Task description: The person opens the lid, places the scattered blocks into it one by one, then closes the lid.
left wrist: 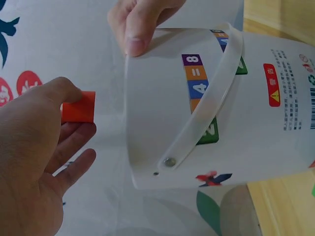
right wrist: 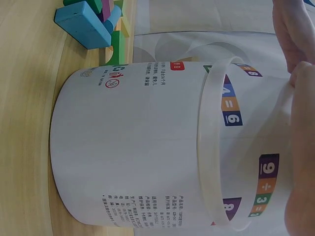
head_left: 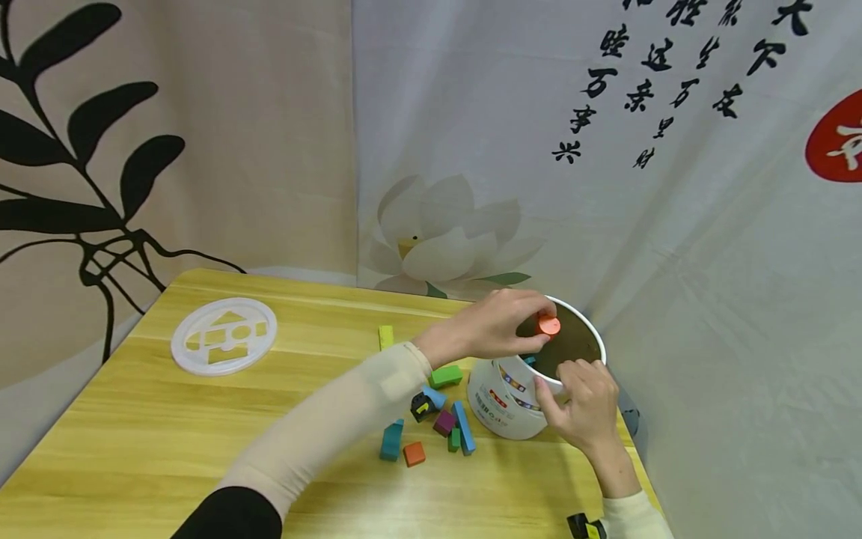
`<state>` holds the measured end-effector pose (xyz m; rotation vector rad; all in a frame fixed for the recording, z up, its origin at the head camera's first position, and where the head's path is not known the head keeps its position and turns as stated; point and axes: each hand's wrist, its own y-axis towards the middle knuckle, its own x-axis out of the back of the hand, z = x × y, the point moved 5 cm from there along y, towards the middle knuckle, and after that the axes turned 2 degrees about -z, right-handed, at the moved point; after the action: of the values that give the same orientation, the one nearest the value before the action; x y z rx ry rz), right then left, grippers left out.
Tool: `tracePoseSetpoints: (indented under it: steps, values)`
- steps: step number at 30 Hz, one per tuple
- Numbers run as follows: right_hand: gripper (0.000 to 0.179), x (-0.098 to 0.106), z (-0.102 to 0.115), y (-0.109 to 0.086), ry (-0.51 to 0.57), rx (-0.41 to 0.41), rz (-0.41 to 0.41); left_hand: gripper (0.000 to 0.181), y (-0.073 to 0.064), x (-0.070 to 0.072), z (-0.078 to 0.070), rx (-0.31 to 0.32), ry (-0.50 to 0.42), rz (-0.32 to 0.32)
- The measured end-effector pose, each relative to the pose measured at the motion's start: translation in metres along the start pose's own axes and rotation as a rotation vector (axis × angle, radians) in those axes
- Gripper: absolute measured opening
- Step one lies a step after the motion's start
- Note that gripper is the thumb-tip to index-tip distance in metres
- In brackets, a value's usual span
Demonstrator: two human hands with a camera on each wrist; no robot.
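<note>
My left hand (head_left: 501, 323) pinches an orange cylinder block (head_left: 548, 325) over the mouth of a white bucket (head_left: 498, 400). In the left wrist view the orange block (left wrist: 81, 106) sits between thumb and fingers, beside the bucket's rim. My right hand (head_left: 583, 400) grips the near right rim of the bucket, thumb outside. The bucket's white handle (right wrist: 210, 142) hangs down its side. Inside the bucket a bit of a blue block (head_left: 530, 360) shows; the rest of the inside is hidden.
Left of the bucket lie several loose blocks, among them a blue bar (head_left: 463, 428), a purple block (head_left: 444, 423), a green block (head_left: 446, 376), a teal block (head_left: 392, 440) and an orange-red block (head_left: 414, 454). A round white lid with shaped holes (head_left: 178, 348) lies at the table's far left.
</note>
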<state>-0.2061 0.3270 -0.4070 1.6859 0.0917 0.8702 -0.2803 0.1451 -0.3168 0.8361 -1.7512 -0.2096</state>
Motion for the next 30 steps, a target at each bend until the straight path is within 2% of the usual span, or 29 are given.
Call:
tracePoseSetpoints:
  steps: [3,8,12,16,23,30]
  values:
    - [0.063,-0.001,0.001,-0.001,0.003,0.001,0.001,0.030,0.004,-0.009,0.003,0.033,0.010,0.040]
    - [0.062,-0.001,0.002,-0.001,0.004,0.007,-0.009,0.049,0.003,-0.019,0.011,0.100,0.039,0.082]
    - [0.062,-0.001,0.002,-0.001,0.001,0.013,-0.015,0.063,-0.002,-0.021,0.018,0.148,0.093,0.098]
    - [0.061,-0.001,0.000,0.000,-0.004,0.013,-0.016,0.069,-0.008,-0.018,0.023,0.142,0.147,0.091]
    - [0.059,-0.001,-0.001,-0.001,-0.004,0.011,-0.016,0.076,-0.031,-0.012,0.031,0.168,0.136,0.091]
    - [0.060,-0.002,-0.001,-0.001,-0.003,0.004,-0.023,0.077,-0.065,-0.002,0.035,0.208,0.106,0.071]
